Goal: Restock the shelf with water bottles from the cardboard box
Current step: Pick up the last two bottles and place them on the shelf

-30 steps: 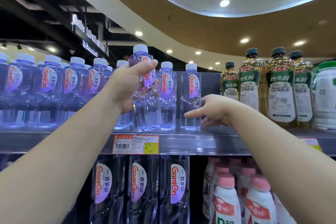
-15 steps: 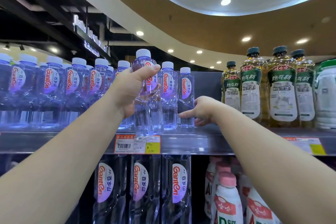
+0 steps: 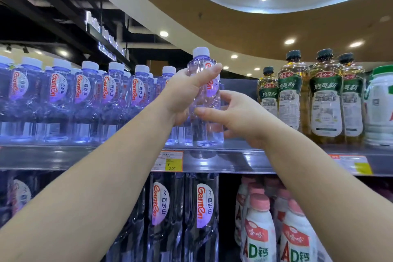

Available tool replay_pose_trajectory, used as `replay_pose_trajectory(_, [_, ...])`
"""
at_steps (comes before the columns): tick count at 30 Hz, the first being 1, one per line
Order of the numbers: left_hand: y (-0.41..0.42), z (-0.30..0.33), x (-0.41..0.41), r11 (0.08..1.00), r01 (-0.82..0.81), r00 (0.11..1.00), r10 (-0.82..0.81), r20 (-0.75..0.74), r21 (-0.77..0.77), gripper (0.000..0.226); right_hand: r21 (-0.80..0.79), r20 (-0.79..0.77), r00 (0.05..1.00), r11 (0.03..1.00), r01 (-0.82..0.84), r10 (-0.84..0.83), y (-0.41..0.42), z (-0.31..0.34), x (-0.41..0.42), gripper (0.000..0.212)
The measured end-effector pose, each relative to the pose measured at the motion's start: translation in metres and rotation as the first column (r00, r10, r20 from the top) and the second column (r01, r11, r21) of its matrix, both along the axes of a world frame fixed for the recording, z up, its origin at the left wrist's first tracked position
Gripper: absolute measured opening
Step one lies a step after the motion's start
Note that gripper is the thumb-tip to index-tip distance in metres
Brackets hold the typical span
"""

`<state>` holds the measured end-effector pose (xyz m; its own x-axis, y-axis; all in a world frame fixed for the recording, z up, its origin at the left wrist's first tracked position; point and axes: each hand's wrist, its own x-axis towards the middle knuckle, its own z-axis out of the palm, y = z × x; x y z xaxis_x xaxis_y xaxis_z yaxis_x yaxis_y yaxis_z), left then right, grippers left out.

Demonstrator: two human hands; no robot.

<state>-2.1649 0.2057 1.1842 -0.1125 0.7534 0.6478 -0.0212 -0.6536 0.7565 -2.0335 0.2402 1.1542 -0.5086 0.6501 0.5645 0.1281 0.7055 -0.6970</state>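
Observation:
My left hand (image 3: 182,93) grips a clear water bottle (image 3: 205,125) with a white cap around its upper part. The bottle stands upright, its base at the front of the metal shelf (image 3: 63,155). It sits at the right end of the row of matching water bottles (image 3: 85,100). My right hand (image 3: 240,117) comes in from the right and closes on the bottle's middle, thumb in front and fingers behind. The cardboard box is out of view.
Right of the bottle is a gap, then yellow tea bottles (image 3: 325,100) with dark caps and a white jar (image 3: 380,104). A price tag (image 3: 170,160) hangs on the shelf edge. Below stand large water bottles (image 3: 202,208) and pink-capped milk drinks (image 3: 259,232).
My left hand carried the bottle right to the end of the row and set it lower. My right hand left the shelved bottle it was pushing and came onto the held bottle.

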Motion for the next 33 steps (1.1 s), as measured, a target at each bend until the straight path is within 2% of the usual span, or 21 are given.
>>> replay_pose_trajectory(3, [0.001,0.001,-0.009,0.976,-0.213,0.967,0.216,-0.139,0.032,0.073,-0.013,-0.089,0.996,0.999,-0.03,0.029,0.005,0.007,0.013,0.034])
replay_pose_trajectory(4, [0.0,-0.004,-0.014,0.944,-0.323,0.929,0.329,-0.169,0.065,0.074,-0.032,-0.12,0.992,0.999,-0.027,0.023,0.009,0.01,0.018,0.037])
replay_pose_trajectory(7, [0.0,-0.025,-0.031,0.823,-0.534,0.776,0.568,-0.274,0.195,0.047,-0.064,-0.174,0.983,0.997,0.038,-0.049,0.025,0.011,0.024,0.044])
replay_pose_trajectory(10, [-0.002,-0.048,-0.04,0.71,-0.634,0.533,0.689,-0.491,0.307,0.032,-0.061,-0.109,0.98,0.985,0.16,-0.166,0.041,0.001,0.018,0.047])
replay_pose_trajectory(12, [-0.003,-0.059,-0.043,0.636,-0.668,0.377,0.737,-0.561,0.387,0.03,-0.037,-0.03,0.974,0.974,0.222,-0.223,0.048,-0.005,0.012,0.054])
replay_pose_trajectory(14, [-0.005,-0.066,-0.044,0.601,-0.674,0.295,0.752,-0.59,0.429,0.031,-0.03,0.012,0.97,0.97,0.243,-0.243,0.052,-0.005,0.007,0.06])
replay_pose_trajectory(17, [-0.005,-0.072,-0.046,0.578,-0.683,0.241,0.755,-0.609,0.446,0.032,-0.05,0.05,0.971,0.97,0.237,-0.235,0.053,0.0,0.005,0.059])
replay_pose_trajectory(20, [-0.005,-0.075,-0.046,0.562,-0.683,0.206,0.762,-0.614,0.467,0.033,-0.074,0.125,0.97,0.973,0.219,-0.208,0.05,0.003,0.01,0.04])
replay_pose_trajectory(23, [-0.004,-0.076,-0.045,0.551,-0.683,0.185,0.766,-0.615,0.479,0.034,-0.066,0.14,0.968,0.974,0.217,-0.207,0.052,0.001,0.013,0.035])
replay_pose_trajectory(26, [-0.005,-0.077,-0.043,0.542,-0.685,0.145,0.756,-0.638,0.487,0.034,-0.054,0.09,0.972,0.974,0.222,-0.217,0.052,-0.003,0.008,0.037])
replay_pose_trajectory(33, [-0.008,-0.077,-0.04,0.559,-0.687,0.125,0.72,-0.683,0.464,0.039,-0.014,0.09,0.954,0.957,0.289,-0.286,0.054,-0.004,0.0,0.046])
